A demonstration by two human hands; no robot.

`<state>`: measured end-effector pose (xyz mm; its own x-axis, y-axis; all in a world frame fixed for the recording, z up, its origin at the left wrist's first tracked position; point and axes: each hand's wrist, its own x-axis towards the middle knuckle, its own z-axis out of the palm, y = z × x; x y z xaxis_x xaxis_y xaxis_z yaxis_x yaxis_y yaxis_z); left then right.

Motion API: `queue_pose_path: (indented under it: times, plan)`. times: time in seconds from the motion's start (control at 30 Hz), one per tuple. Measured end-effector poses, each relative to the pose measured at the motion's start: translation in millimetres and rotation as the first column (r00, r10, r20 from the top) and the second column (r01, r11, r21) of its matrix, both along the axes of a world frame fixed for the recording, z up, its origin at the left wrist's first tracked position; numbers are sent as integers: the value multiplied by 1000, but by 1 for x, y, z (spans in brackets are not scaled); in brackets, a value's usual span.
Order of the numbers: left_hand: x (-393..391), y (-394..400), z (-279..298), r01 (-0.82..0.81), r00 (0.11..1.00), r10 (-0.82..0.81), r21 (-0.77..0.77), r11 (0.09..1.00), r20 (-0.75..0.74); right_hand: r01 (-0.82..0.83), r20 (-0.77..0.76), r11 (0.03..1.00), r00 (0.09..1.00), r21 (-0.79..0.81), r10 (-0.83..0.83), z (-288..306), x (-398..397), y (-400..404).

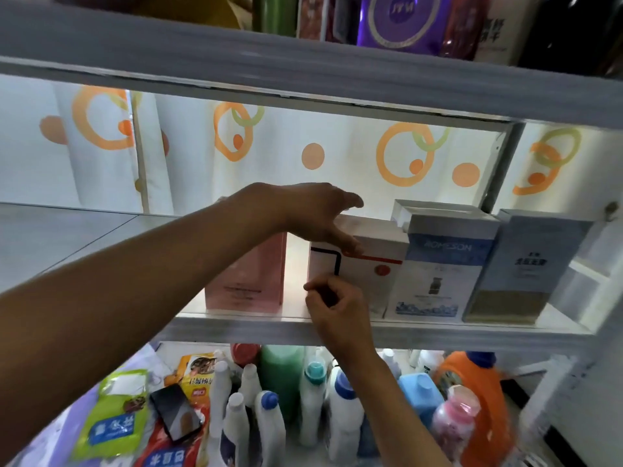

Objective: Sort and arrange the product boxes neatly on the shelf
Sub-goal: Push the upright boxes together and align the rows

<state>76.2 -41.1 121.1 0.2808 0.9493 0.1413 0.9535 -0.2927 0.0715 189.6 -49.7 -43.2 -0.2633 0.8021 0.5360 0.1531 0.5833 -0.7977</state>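
The left hand [313, 210] lies open, fingers straight, on top of the white box with a red stripe [367, 264] on the shelf [236, 326]. The right hand [333, 298] has curled fingers at that box's lower front corner; whether it pinches is unclear. Left of the box stands a pink box [249, 281], apart from it; at its right, a blue-and-white box [438, 267], then a pale blue box [526, 264].

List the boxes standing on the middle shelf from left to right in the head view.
pink box → white box with red stripe and black line → white and blue box → pale blue box with a tan band at the bottom.
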Motion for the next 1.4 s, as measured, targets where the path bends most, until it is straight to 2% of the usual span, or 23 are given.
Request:
queue_pose_path:
  times: [0.13,0.3,0.4,0.7,1.07,1.17,1.4]
  plan:
    - [2,16,3,10,1000,-9,-58,998,11,-27,45,999,999,-34,29,1,9,3]
    - [2,26,10,-5,1000,6,-111,994,11,-7,102,999,995,32,3,-1,13,7]
    - [-2,36,11,-3,1000,4,-129,992,7,3,101,998,995,56,-9,-3,14,10]
    - [-8,47,15,-57,998,49,-183,981,-49,45,89,999,995,-10,-44,-10,21,13]
    - [-9,51,-1,-12,998,22,-178,984,56,87,68,994,994,-63,-82,-13,21,21]
    - [-7,53,-12,-6,994,21,-141,990,105,85,61,993,995,-87,-80,-13,20,21]
    - [1,54,-16,-4,995,8,-38,999,101,65,65,992,996,-110,-58,-9,23,23]
